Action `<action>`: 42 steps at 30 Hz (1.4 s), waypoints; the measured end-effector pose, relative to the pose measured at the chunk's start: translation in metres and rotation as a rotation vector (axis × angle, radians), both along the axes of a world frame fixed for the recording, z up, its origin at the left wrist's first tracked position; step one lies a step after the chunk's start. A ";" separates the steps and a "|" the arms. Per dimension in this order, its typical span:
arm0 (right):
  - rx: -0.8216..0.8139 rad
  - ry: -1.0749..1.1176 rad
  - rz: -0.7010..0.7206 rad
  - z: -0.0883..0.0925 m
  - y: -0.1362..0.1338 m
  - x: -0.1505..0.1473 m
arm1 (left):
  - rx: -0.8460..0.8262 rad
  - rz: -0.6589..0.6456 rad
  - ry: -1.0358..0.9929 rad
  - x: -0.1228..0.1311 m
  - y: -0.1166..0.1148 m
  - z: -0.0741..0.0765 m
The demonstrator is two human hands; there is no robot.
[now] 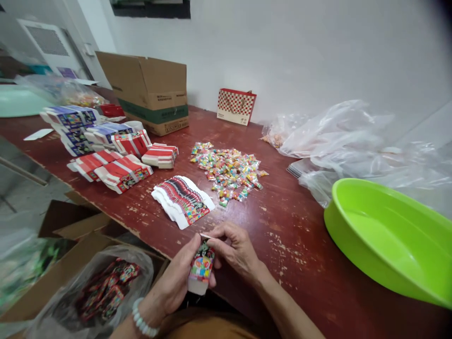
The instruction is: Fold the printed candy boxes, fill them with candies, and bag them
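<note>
Between both hands is a small printed box [202,268], held upright near the table's front edge, with a white flap at its top and another at its lower end. My left hand [181,275], with a bead bracelet at the wrist, wraps round the box's left side. The fingers of my right hand [235,247] pinch the top flap. Just beyond lies a fanned stack of flat printed cartons [183,200]. A pile of small wrapped candies [231,174] is spread on the table behind it.
Bundles of red cartons [122,172] and blue cartons [76,127] stand at left, before a cardboard box [158,94]. A green basin [388,240] and plastic bags [346,136] are at right. Below the table edge, a lined box holds red packets [109,287].
</note>
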State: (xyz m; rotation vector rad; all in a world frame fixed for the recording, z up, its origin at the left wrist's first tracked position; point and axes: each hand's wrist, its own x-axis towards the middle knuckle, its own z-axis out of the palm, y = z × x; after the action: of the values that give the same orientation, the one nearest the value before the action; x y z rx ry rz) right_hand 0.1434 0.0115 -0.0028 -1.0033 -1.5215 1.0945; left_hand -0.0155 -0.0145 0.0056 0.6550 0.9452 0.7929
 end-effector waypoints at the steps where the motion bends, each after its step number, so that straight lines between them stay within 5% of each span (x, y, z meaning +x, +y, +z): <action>1: -0.002 -0.013 0.026 0.001 -0.001 0.001 | -0.024 0.016 0.000 0.001 0.000 0.001; 7: -0.398 0.178 0.134 0.018 0.003 0.003 | 0.037 0.000 0.044 0.005 0.005 0.000; 13: -0.402 0.169 0.073 0.024 0.019 0.002 | 0.317 0.010 0.207 -0.002 0.010 -0.005; 17: -0.390 0.193 0.118 0.019 0.015 -0.002 | 0.331 0.005 0.249 -0.008 0.012 -0.007; 20: -0.317 0.140 0.223 0.017 0.006 -0.004 | 0.301 0.031 0.203 -0.008 0.012 -0.011; 23: -0.061 -0.053 0.184 0.014 0.001 -0.002 | 0.223 0.071 0.128 -0.005 0.008 -0.014; 27: 0.055 -0.250 0.185 0.003 0.018 0.006 | 0.100 0.055 0.000 -0.005 -0.006 -0.010; 33: 0.307 -0.777 -0.212 -0.024 0.082 0.022 | -0.137 0.076 -0.172 -0.020 -0.032 -0.007; 38: 0.329 -1.013 -0.242 -0.043 0.094 0.024 | -0.111 -0.051 -0.030 -0.063 -0.040 -0.028; 42: 0.301 -0.942 -0.303 -0.045 0.094 0.036 | 0.082 -0.388 0.276 -0.113 -0.030 -0.036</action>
State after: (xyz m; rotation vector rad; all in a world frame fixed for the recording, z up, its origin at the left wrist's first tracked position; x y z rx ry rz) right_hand 0.1794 0.1055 -0.0480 -1.5713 -2.0731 0.1211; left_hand -0.1283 -0.0446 -0.0302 1.0021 0.9959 0.4026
